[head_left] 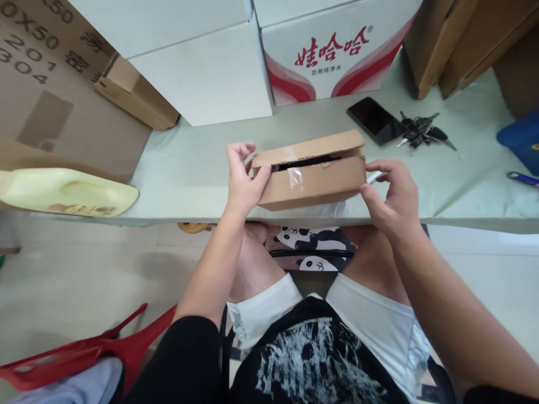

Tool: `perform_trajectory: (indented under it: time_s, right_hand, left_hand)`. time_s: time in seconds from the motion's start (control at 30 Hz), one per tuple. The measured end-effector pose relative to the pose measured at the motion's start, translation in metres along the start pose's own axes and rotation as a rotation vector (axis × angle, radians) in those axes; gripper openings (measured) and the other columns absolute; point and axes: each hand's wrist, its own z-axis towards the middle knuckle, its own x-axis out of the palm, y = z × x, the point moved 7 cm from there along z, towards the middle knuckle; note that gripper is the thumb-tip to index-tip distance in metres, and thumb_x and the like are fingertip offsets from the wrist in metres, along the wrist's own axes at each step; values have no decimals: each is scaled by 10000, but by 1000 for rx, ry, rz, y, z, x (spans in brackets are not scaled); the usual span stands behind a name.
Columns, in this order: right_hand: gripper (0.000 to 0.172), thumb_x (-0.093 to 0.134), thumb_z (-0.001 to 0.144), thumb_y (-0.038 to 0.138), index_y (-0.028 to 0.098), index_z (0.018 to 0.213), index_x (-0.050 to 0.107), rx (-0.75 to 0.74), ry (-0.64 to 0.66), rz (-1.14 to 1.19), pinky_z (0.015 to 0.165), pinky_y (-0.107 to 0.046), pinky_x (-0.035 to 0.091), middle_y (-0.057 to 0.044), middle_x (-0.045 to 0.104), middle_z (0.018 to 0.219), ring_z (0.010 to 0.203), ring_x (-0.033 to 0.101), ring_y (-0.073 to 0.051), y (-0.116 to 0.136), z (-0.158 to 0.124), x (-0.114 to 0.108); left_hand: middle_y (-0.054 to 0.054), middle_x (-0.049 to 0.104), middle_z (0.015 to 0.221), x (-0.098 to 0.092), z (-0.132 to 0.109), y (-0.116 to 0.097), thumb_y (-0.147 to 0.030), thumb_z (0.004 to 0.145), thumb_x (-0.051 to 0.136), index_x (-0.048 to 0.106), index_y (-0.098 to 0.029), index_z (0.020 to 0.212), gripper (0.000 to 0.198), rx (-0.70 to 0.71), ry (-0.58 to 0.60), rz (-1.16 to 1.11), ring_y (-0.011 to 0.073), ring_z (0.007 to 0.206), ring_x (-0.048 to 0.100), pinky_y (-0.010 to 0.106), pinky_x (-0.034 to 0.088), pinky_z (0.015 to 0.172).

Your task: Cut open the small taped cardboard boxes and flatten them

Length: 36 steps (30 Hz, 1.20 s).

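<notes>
A small brown cardboard box (314,188) is tilted at the table's front edge. Its lid flap (311,147) stands slightly raised, leaving a dark slit along the front, and what lies inside is hidden. Clear tape (296,178) clings to the front side below the slit. My left hand (246,178) grips the box's left end, thumb on the front by the slit. At the right end, my right hand (391,193) pinches the corner between thumb and forefinger. A narrow whitish thing (374,177) shows between those fingers; its kind cannot be made out.
Behind the box stand white cartons (328,62). A phone (374,119) and a bunch of keys (423,130) lie to the right, near a blue container (522,140) and a pen (522,178). At left are a pale yellow bottle (67,192) and a large carton (63,112).
</notes>
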Motion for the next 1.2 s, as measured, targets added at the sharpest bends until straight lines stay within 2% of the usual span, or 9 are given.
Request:
perform_trajectory:
  time_s: [0.17,0.3,0.4,0.53,0.63,0.8,0.93,1.03,1.2]
  right_hand:
    - [230,686,888,322,299,1113,638,-72,-18,8,931,-519,561,-95,655,1151,1077,665,-302,5,-17,-4]
    - [167,697,879,295,293,1042,661,-121,-34,-20,918,-527,557,-113,611,1293,1207,628,-353,17,-23,-9]
    - [80,661,913,304,296,991,673,-238,50,-61,994,-560,504,-70,717,1171,1166,657,-342,33,-17,-8]
    - [125,633,948,317,313,1047,710,-372,151,-131,951,-510,473,-12,803,1040,965,709,-264,46,-7,-10]
    - [234,625,969,376,305,1163,733,-367,252,-161,927,-494,476,-31,809,1106,976,720,-264,45,-4,-7]
    - [376,565,988,480,263,1238,743,-338,375,-277,929,-520,527,-102,761,1208,1079,681,-335,41,-8,0]
    - [481,588,936,574,263,1269,740,-269,310,-316,806,-483,584,-146,682,1135,1052,663,-346,38,-12,-3]
    - [489,642,865,635,298,1205,739,-211,286,-287,684,-436,570,-141,592,1161,939,646,-297,33,-16,-3]
    - [464,755,800,540,261,1147,626,-220,258,-150,861,-519,578,-157,400,1461,1026,649,-297,31,-14,-3]
  left_hand:
    - [96,577,1338,-8,-27,9,-702,954,576,518,-247,947,459,-95,158,-106,284,1318,590,470,532,1073]
    - [144,476,1586,-3,-36,-1,-804,900,558,620,-299,1259,622,-76,392,-206,371,1502,481,512,573,1044]
    - [132,336,1693,-1,-38,-17,-844,876,537,682,-299,1314,714,25,548,-146,417,1581,354,583,501,1155]
    - [87,131,1747,-1,-40,-37,-695,819,763,698,-301,1369,680,130,695,70,467,1631,181,661,331,1280]
    - [81,81,1733,2,-40,-46,-510,745,894,703,-281,1370,692,107,772,200,486,1638,107,651,328,1296]
    - [93,208,1682,5,-35,-57,-361,760,862,783,-213,1117,395,76,813,270,445,1612,245,540,464,1254]
    - [137,355,1610,3,-34,-62,-374,763,862,752,-215,1044,341,135,723,277,477,1584,293,593,517,1162]
    - [153,301,1651,-2,-37,-59,-426,739,895,714,-221,1015,388,162,645,265,512,1561,315,625,526,1103]
    - [145,197,1703,-6,-44,-42,-518,767,869,614,-247,1057,472,125,613,208,439,1545,380,572,520,1110]
